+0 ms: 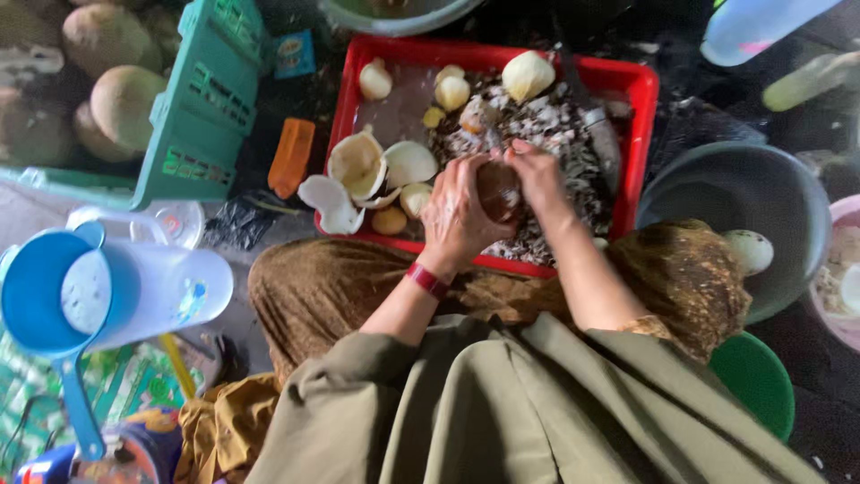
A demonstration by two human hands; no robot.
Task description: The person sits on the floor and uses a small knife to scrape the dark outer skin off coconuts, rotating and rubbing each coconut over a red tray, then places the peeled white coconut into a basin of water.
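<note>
Over the red tray (640, 85), both hands close on a brown, round coconut piece (498, 190) held just above the tray's near edge. The left hand (459, 215) wraps it from the left, fingers curled tightly around its side and thumb pressed to its top, so the grip is nearly shut with the fruit filling it. A red band (427, 280) sits on that wrist, nearer the body than the tray. The right hand (537, 176) comes in from the right, fingers bent and bunched against the upper edge of the same brown piece; whether those fingers pinch a small tool or only the shell, I cannot tell.

Inside the tray, a heap of brown and white shavings (555, 134) lies under and beyond the hands. Peeled white pieces (528, 75) rest along the tray's far side, and split white shell halves (358, 166) lie at its left end, one spilling over the edge.

Left of the tray stands a green crate (202, 108). Right of the tray sits a grey basin (743, 193) holding one pale round piece (748, 251). A blue dipper (40, 296) and a clear jug (170, 282) lie well to the tray's left, nearer the person.
</note>
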